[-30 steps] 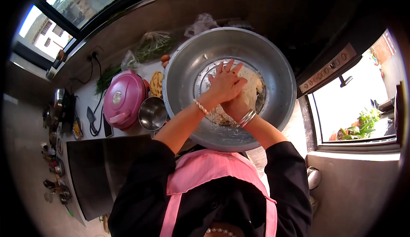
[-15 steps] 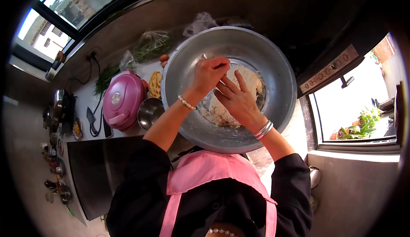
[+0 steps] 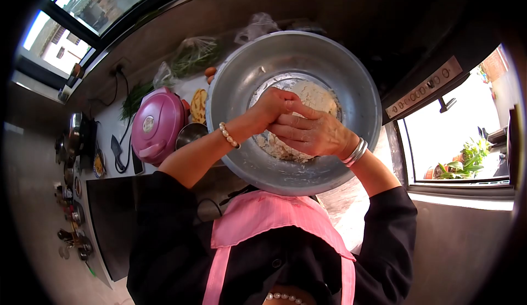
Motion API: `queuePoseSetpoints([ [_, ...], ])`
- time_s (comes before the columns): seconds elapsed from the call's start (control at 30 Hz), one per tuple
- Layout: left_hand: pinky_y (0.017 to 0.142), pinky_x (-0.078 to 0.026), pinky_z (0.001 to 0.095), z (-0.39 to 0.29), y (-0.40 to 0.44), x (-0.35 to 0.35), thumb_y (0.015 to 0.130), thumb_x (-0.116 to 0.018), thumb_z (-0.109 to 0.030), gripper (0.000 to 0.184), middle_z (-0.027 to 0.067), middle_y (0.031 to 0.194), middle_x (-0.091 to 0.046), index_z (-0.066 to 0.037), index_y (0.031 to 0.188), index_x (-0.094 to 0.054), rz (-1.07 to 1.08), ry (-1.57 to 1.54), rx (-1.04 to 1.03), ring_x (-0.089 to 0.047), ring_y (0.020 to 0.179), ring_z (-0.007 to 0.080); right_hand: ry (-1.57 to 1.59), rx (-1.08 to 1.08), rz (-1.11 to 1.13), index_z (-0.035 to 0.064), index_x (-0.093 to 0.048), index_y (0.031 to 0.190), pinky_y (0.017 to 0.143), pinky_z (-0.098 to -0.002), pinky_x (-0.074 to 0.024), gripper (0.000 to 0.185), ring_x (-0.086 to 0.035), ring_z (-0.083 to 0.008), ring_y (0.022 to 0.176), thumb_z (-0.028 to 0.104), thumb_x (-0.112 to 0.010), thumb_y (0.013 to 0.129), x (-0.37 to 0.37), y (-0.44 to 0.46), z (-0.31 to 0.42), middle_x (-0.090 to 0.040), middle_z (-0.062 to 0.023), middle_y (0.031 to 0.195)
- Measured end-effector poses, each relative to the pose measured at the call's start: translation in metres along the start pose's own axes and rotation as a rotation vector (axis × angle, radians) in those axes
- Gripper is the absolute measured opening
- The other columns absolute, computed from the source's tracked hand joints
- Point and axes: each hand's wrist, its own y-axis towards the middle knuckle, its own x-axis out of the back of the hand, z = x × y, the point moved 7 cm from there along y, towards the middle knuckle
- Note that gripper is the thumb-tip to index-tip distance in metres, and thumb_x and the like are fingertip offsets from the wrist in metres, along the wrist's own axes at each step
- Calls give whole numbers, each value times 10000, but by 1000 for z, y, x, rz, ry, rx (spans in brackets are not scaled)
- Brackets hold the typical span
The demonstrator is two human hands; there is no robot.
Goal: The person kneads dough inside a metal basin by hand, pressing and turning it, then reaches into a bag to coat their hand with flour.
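My left hand [image 3: 270, 107], with a pearl bracelet at the wrist, is closed against my right hand [image 3: 315, 132], which wears silver bangles. The right fingers lie across the left palm side, and the right thumb presses near the left fingertips. Any dough between them is hidden. Both hands are over a wide grey metal basin [image 3: 362, 96]. Beneath them, a pale mass of dough [image 3: 315, 93] rests on the basin's bottom, with crumbly bits and flour smears around it. The hands partly cover the dough.
Left of the basin are a pink electric pan [image 3: 159, 124], a metal bowl [image 3: 191, 135], flatbread [image 3: 198, 105] and eggs [image 3: 210, 72]. A knife [image 3: 117, 149] lies farther left. Bagged greens [image 3: 193, 55] are behind. A window [image 3: 455, 135] is on the right.
My left hand has come down from above the right fingertips onto the right hand. My right hand has turned, its fingers now folded over the left. The basin looks nearly unmoved.
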Motion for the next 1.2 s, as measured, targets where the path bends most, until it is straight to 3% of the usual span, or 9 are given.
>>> queuePoseSetpoints([
  [0.17, 484, -378, 212, 1, 2, -29, 943, -457, -293, 333, -18, 631, -513, -79, 717, -575, 363, 26, -15, -450, 571, 37, -1, 76, -51, 37, -667, 880, 1037, -404, -411, 277, -586, -217, 1052, 60, -647, 604, -3, 3, 9, -642, -44, 1061],
  [0.27, 489, -353, 205, 3, 15, -13, 968, -415, -376, 407, -4, 599, -502, -74, 742, -567, 186, -15, 109, -436, 543, 49, -30, 9, 20, 30, -658, 892, 1041, -405, -408, 279, -582, -225, 1066, 70, -636, 617, -3, 2, 3, -634, -67, 1084],
  [0.37, 484, -357, 215, 12, 34, 19, 947, -409, -345, 405, -10, 595, -523, -59, 716, -578, 194, -395, -16, -446, 512, 75, -41, -29, 87, 28, -648, 879, 1048, -404, -403, 248, -570, -237, 1095, 74, -622, 637, 1, 3, 2, -635, -85, 1084],
  [0.53, 560, -443, 261, -44, -2, 19, 828, -563, -85, 81, 56, 641, -595, -44, 812, -631, -406, 120, -420, -565, 585, 135, -40, -97, 202, 36, -639, 824, 1000, -397, -435, 177, -597, -251, 1012, 73, -615, 653, -14, -7, -6, -638, -85, 955],
  [0.63, 630, -472, 338, -72, -34, -29, 842, -546, -184, 195, 138, 715, -641, -29, 784, -649, -284, 716, -1031, -615, 653, 237, 22, -139, 262, 47, -631, 741, 802, -388, -495, 94, -613, -245, 841, 86, -612, 658, -29, -19, -5, -624, -90, 824],
  [0.77, 702, -478, 384, -29, -4, -46, 858, -465, -331, 375, 184, 766, -649, -22, 792, -668, 37, 627, -411, -619, 716, 333, 268, -245, 166, 60, -627, 682, 582, -404, -468, 41, -602, -243, 690, 90, -603, 697, -35, -17, -4, -603, -95, 717],
  [0.83, 725, -474, 412, -20, 5, -48, 856, -431, -403, 452, 176, 790, -661, -31, 808, -682, 47, 684, -257, -617, 731, 363, 228, -243, 267, 57, -651, 767, 650, -388, -484, 85, -617, -243, 763, 106, -587, 739, -34, -9, 0, -621, -105, 789],
  [1.07, 843, -457, 403, -21, 9, -71, 872, -401, -362, 438, 147, 920, -673, -56, 831, -711, 85, 885, -333, -619, 899, 323, 159, -360, 230, 138, -585, 1208, 941, -415, -426, 376, -535, -256, 1133, 196, -539, 839, -80, -28, -19, -559, -110, 1233],
  [1.2, 931, -422, 386, 1, 3, -44, 878, -396, -330, 409, 112, 1031, -664, -79, 863, -718, 0, 668, -540, -583, 1023, 286, 228, -351, 588, 196, -371, 1408, 1088, -423, -269, 537, -306, -252, 1354, 283, -481, 889, -89, -26, -11, -336, -22, 1474],
])
